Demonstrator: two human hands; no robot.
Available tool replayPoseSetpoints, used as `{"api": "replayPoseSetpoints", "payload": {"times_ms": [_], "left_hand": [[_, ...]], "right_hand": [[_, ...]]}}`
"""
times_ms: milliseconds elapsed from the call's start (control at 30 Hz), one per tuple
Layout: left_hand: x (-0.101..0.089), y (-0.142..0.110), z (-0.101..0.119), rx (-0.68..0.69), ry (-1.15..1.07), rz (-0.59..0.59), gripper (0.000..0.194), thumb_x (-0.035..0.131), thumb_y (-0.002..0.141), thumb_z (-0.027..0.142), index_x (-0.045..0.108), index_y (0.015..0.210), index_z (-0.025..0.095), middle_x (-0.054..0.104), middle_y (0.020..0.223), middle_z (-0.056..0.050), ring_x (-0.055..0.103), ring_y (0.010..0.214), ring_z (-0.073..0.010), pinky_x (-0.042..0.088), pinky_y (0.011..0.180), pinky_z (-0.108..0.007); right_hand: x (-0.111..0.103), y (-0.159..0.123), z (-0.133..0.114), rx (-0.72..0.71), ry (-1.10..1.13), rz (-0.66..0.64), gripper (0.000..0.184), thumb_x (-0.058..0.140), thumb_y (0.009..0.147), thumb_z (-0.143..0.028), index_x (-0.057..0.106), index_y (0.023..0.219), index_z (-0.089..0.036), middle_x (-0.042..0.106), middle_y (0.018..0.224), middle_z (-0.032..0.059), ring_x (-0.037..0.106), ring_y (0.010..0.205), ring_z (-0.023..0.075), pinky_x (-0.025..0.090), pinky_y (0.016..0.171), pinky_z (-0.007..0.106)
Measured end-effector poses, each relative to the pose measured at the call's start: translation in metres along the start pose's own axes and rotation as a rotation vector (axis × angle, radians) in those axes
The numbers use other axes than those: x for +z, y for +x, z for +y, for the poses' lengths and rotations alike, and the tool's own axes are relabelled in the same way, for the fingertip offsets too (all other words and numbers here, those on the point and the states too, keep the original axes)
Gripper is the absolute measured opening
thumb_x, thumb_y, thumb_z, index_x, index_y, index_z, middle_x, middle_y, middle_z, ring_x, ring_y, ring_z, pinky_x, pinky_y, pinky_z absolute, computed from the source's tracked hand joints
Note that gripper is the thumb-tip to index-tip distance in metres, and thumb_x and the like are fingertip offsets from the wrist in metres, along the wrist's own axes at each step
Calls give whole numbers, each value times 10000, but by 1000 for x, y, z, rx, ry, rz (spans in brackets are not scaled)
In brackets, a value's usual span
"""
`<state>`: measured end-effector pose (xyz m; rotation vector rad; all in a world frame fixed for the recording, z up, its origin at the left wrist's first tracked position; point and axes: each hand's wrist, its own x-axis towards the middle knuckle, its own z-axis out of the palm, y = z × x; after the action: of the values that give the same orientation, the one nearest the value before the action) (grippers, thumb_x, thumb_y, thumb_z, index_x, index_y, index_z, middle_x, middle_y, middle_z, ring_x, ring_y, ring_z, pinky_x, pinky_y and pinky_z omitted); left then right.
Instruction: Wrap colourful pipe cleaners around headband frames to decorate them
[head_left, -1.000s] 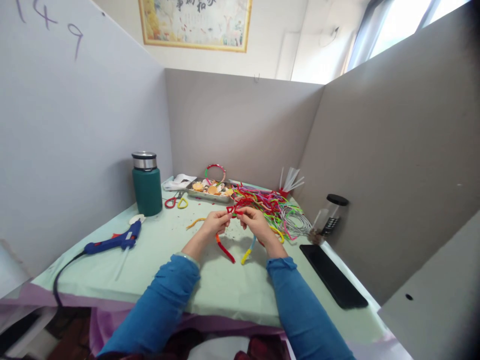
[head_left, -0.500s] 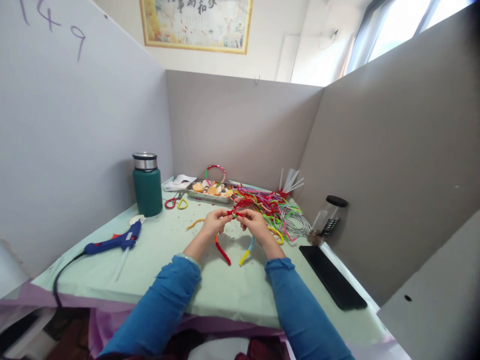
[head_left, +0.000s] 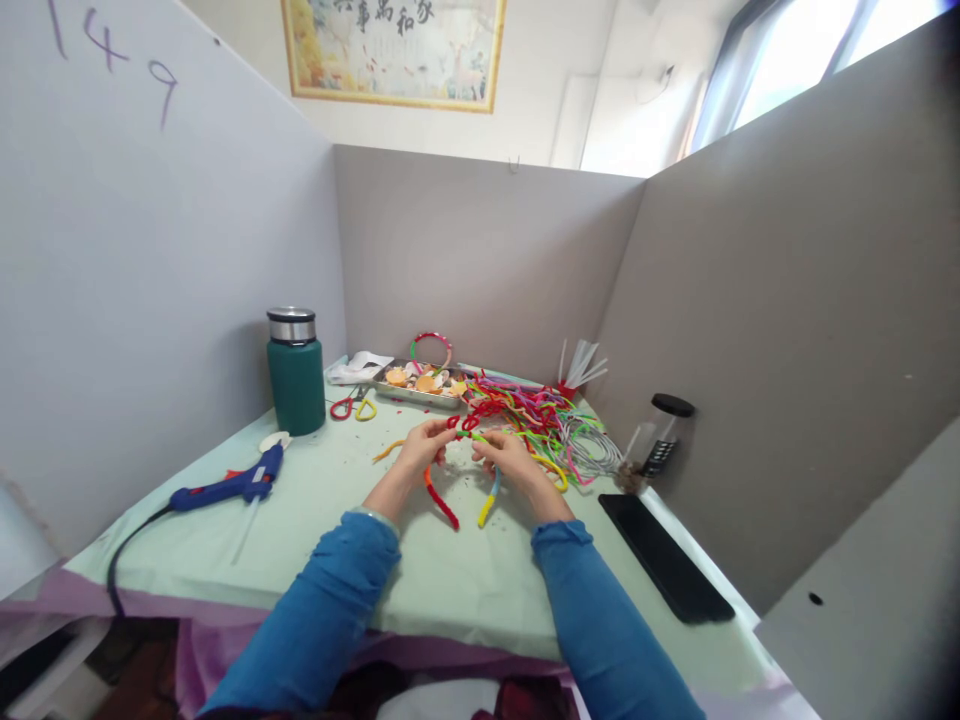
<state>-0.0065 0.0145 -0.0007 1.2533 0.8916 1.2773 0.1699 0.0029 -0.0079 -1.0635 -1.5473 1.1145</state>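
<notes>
A headband [head_left: 442, 502] wrapped in coloured pipe cleaners is held up between my two hands, its ends pointing down toward me. One end is orange and red, the other light blue and yellow, and green shows at the top. Small red pipe-cleaner loops [head_left: 470, 423] stand up from that green top. My left hand [head_left: 424, 450] pinches the headband left of the loops. On the right side, my right hand [head_left: 506, 458] has its fingers closed on the band. Much of the band's two sides is hidden behind my fingers.
Left are a glue gun [head_left: 232, 487], a green bottle [head_left: 295, 385] and scissors [head_left: 365, 410]. Behind my hands lie a tray [head_left: 420, 396] of shells and a decorated hoop [head_left: 450, 350]. Right are piled pipe cleaners [head_left: 551, 420], glue sticks [head_left: 582, 362], a jar [head_left: 667, 430] and a phone [head_left: 664, 555].
My fingertips have moved slightly apart along the top of the headband. More of the green top and the red loops now shows between them. The lower ends have shifted slightly left.
</notes>
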Motion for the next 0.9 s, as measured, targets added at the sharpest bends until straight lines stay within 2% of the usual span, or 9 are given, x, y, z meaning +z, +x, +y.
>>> {"api": "replayPoseSetpoints", "payload": {"times_ms": [67,133,267,367,433,500,633,733,900], "left_hand": [[-3,2,-1,0,-22,32,478,768,543,415,615,891,123,547,595,36,390,407,-45,316,409,-207],[-4,3,-1,15,-3,51,479,768,539,431,626,880,126,589,658,6,444,461,-65,352,453,-219],[-3,4,1,85,56,155,523,771,531,464,652,912,127,660,867,-72,576,734,-154,425,636,-265],[-2,3,3,133,91,169,470,759,561,460,668,876,124,661,835,-63,567,766,-158,418,681,-266],[-1,3,3,135,59,114,429,729,609,461,677,869,123,653,787,-51,554,710,-139,418,661,-260],[-1,2,3,115,-47,11,396,713,644,434,682,890,125,655,794,-52,557,690,-133,428,655,-264],[-1,-2,6,52,-312,-203,271,761,594,242,686,820,114,667,793,-62,591,725,-148,441,696,-271],[-1,-7,10,13,-392,-271,238,755,582,165,690,803,105,672,764,-69,602,711,-150,435,704,-267],[-1,-7,7,-9,-339,-343,274,732,654,236,691,886,94,689,827,-106,622,759,-178,431,746,-291]], "right_hand": [[0,0,2,2,32,32,287,646,696,-431,611,727,-148,614,632,12,481,443,83,381,409,208],[1,1,0,-54,86,88,295,644,694,-441,607,723,-149,585,596,-8,450,427,75,357,400,203],[2,2,-11,-232,236,342,332,625,719,-442,609,893,-160,560,608,-26,431,439,75,336,411,206],[6,-3,-20,-348,239,474,318,585,766,-435,601,942,-170,517,587,-37,412,450,82,326,429,216],[14,-8,-22,-409,135,452,291,526,817,-418,610,964,-181,511,600,-27,429,485,97,342,461,229],[25,-14,-21,-471,-23,369,269,481,853,-378,618,995,-195,542,664,-3,476,559,119,381,520,243],[46,-20,-15,-583,-226,215,273,511,836,-274,549,1097,-207,582,769,11,532,664,141,439,639,268],[52,-18,-13,-583,-260,225,302,524,830,-250,488,1126,-200,603,778,11,572,699,153,461,685,288],[49,-16,-12,-597,-285,247,290,514,837,-223,484,1125,-212,646,952,53,619,843,175,482,755,312]]}}
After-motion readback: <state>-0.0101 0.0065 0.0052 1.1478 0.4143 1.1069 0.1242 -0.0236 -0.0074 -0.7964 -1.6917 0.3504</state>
